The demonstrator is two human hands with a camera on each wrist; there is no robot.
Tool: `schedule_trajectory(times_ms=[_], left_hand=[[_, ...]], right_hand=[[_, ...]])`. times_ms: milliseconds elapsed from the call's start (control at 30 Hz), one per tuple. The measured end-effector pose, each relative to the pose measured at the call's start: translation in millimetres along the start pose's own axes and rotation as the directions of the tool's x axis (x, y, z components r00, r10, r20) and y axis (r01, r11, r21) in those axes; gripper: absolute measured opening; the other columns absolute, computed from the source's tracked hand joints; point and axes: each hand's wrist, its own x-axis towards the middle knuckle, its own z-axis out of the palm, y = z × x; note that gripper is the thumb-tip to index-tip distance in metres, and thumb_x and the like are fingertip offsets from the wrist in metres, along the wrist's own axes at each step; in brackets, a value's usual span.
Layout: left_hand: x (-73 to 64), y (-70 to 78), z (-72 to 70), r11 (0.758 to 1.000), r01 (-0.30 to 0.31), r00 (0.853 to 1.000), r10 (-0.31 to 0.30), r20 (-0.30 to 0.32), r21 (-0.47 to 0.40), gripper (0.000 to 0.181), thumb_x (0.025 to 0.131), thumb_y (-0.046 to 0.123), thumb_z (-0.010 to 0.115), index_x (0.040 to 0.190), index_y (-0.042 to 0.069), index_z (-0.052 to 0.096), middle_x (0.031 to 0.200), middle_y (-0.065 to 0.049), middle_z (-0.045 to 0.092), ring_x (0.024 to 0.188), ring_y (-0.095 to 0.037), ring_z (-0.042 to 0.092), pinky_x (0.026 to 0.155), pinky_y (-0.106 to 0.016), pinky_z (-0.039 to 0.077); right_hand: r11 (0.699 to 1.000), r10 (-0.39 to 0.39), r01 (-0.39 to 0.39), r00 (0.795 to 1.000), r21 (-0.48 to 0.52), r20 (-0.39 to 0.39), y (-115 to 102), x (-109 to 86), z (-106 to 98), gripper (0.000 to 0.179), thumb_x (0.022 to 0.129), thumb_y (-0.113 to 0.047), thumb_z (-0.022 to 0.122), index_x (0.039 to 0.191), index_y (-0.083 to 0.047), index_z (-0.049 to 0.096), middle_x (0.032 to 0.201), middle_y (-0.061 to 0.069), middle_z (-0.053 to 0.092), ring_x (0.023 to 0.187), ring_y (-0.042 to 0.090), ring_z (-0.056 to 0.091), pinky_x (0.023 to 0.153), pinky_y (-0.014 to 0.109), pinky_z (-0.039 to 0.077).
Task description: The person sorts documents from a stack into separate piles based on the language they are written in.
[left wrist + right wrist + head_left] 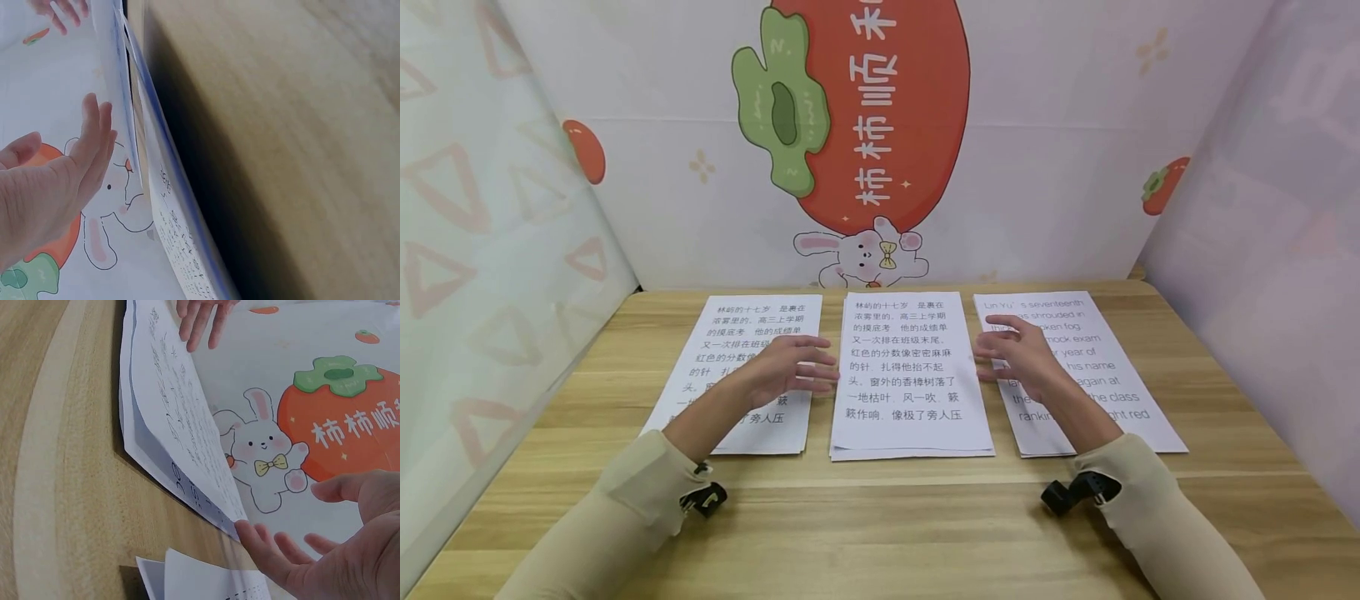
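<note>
above grained wood (880,525), 2 hands (784,367) (1024,358) hover near rectangular paper stacks (906,375).

Left hand (784,368) hides part of the left sheets' (741,333) text; right hand (1018,357) covers some right sheets' (1105,367) words. Big persimmon print (917,108) cut off at head view's top.

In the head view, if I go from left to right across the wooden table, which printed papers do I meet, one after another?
Left paper with Chinese text → middle paper with Chinese text → right paper with English text.
</note>
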Motion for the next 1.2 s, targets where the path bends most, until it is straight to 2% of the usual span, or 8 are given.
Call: schedule_trajectory(times_ms=[167,367,600,767,900,1000,1133,1200], left_hand=[[1.9,1.8,3.8,1.0,-0.013,1.0,0.013,-0.004,0.004,0.051,0.11,0.009,0.044,0.156,-0.008,0.031,0.136,-0.027,0.052,0.126,-0.04,0.062,0.099,-0.042,0.059],[4.2,4.8,5.7,1.0,-0.022,0.999,0.021,0.027,0.019,0.051,0.111,0.01,0.041,0.157,-0.009,0.028,0.146,-0.032,0.048,0.126,-0.035,0.061,0.107,-0.044,0.054],[9.9,8.6,7.8,0.998,-0.027,0.999,0.026,0.02,0.05,0.048,0.112,0.007,0.035,0.157,-0.007,0.029,0.148,-0.031,0.051,0.125,-0.031,0.062,0.107,-0.041,0.053],[11.7,12.2,11.1,0.997,-0.022,1.0,0.022,-0.004,0.078,0.05,0.109,0.007,0.042,0.157,-0.006,0.034,0.144,-0.028,0.055,0.121,-0.031,0.065,0.102,-0.038,0.056],[13.7,13.7,14.7,0.997,-0.008,0.999,0.011,-0.031,0.079,0.051,0.107,0.007,0.049,0.155,-0.004,0.038,0.14,-0.027,0.057,0.107,-0.027,0.071,0.097,-0.038,0.059],[14.6,13.4,18.8,0.997,-0.006,0.999,0.01,-0.046,0.072,0.05,0.104,0.003,0.053,0.153,-0.004,0.041,0.134,-0.026,0.059,0.095,-0.023,0.072,0.093,-0.038,0.061],[13.7,13.6,23.2,0.996,-0.019,0.999,0.022,-0.04,0.085,0.053,0.102,-0.001,0.055,0.153,-0.005,0.041,0.13,-0.027,0.06,0.094,-0.023,0.07,0.093,-0.039,0.061],[13.7,14.3,24.2,0.995,-0.026,0.999,0.03,-0.04,0.098,0.054,0.102,-0.002,0.057,0.153,-0.005,0.041,0.133,-0.027,0.058,0.095,-0.023,0.07,0.092,-0.038,0.062]], right_hand=[[0.999,-0.003,0.002,1.0,0.052,0.011,1,0.4,-1,0.064,0.105,-0.009,0.057,0.16,0.001,0.027,0.141,0.027,0.048,0.106,0.022,0.069,0.094,0.043,0.061],[0.991,0.02,-0.024,0.999,0.132,0.033,2,1.1,-2,0.068,0.103,-0.007,0.06,0.161,0.002,0.025,0.146,0.03,0.044,0.111,0.024,0.068,0.095,0.041,0.06],[0.982,0.041,-0.053,0.997,0.184,0.069,5,4.1,-2,0.067,0.104,-0.004,0.058,0.161,0.001,0.025,0.129,0.019,0.054,0.097,0.015,0.071,0.096,0.039,0.06],[0.992,0.03,-0.039,0.997,0.122,0.072,7,6.7,-1,0.066,0.102,-0.005,0.06,0.16,0.001,0.029,0.116,0.01,0.064,0.093,0.014,0.07,0.091,0.036,0.062],[0.998,0.01,-0.015,0.997,0.06,0.077,9,6.9,1,0.062,0.101,-0.002,0.062,0.156,0.004,0.034,0.112,0.008,0.065,0.09,0.013,0.07,0.089,0.037,0.063],[0.999,0.003,-0.006,0.998,0.035,0.07,12,8.4,4,0.058,0.099,0.002,0.063,0.152,0.007,0.04,0.106,0.008,0.066,0.086,0.013,0.07,0.083,0.034,0.064],[1.0,0.013,-0.013,0.999,0.002,0.048,14,10.6,8,0.055,0.095,0.005,0.067,0.146,0.006,0.048,0.1,0.005,0.066,0.081,0.012,0.069,0.074,0.03,0.064],[1.0,0.017,-0.016,0.999,-0.021,0.044,14,10.9,8,0.055,0.094,0.005,0.068,0.146,0.004,0.049,0.1,0.005,0.066,0.081,0.012,0.069,0.073,0.03,0.064]])
